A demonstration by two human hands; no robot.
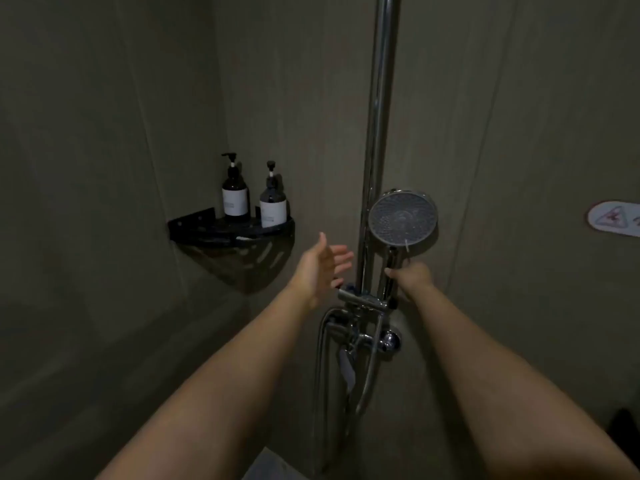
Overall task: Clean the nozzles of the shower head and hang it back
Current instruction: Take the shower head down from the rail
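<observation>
Your right hand (414, 277) is wrapped around the handle of the shower head (402, 218), fingers curled round the chrome stem just below the round face. The shower head stands upright beside the vertical chrome pole (379, 98), at about 3 o'clock from it and touching or nearly touching it; its grey nozzle face is turned toward you. The foot of the handle sits at the bracket (363, 299) on the pole, though you cannot tell from here whether it is seated in the holder or only held against it.

Your left hand (323, 265) is held up with nothing in it, palm turned toward the pole, fingers straight and a little spread. It hovers at about 9 o'clock from the pole, near it but apart, and well clear of the shower head.

Below the bracket, at 6 o'clock, the tap (384, 341) is fixed to the wall, and the metal hose (369, 382) loops down from it.

At about 9 o'clock from the shower head, a black corner shelf (194, 225) is mounted where two walls meet. Two dark pump bottles (235, 192) with white labels stand upright on it, side by side and near each other. At 3 o'clock, at the frame's edge, a white sticker (614, 218) with red marks is on the wall; its wording is too blurred to read.
</observation>
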